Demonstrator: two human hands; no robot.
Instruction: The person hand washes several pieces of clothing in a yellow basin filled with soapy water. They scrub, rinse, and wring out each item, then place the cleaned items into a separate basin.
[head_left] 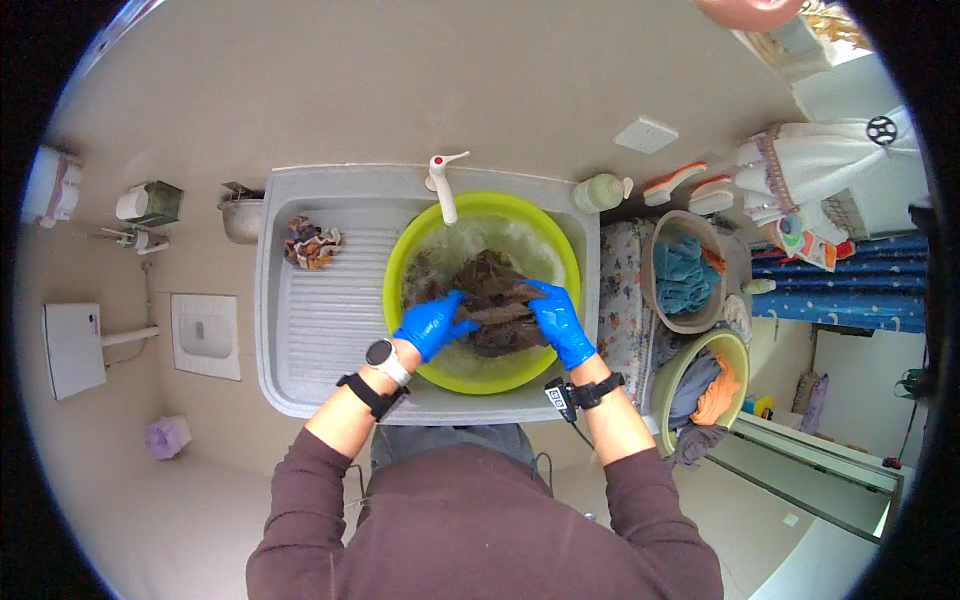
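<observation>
I am leaning over the grey sink (325, 345), where a bunched, dark brown cloth (495, 310) is lying in the foamy water (528, 237) of the lime-green basin (573, 270), below the white tap (441, 183). My blue-gloved left hand (432, 326) is resting at the cloth's left side with thumb and fingers parted, and my blue-gloved right hand (561, 324) is touching its right edge, half curled (whether either is actually gripping the fabric, I cannot tell).

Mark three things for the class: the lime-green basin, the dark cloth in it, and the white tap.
Lime-green basin (393, 285): head view, left part of its rim.
Dark cloth (490, 287): head view, middle of its visible bulk.
White tap (444, 192): head view, on its spout.
</observation>
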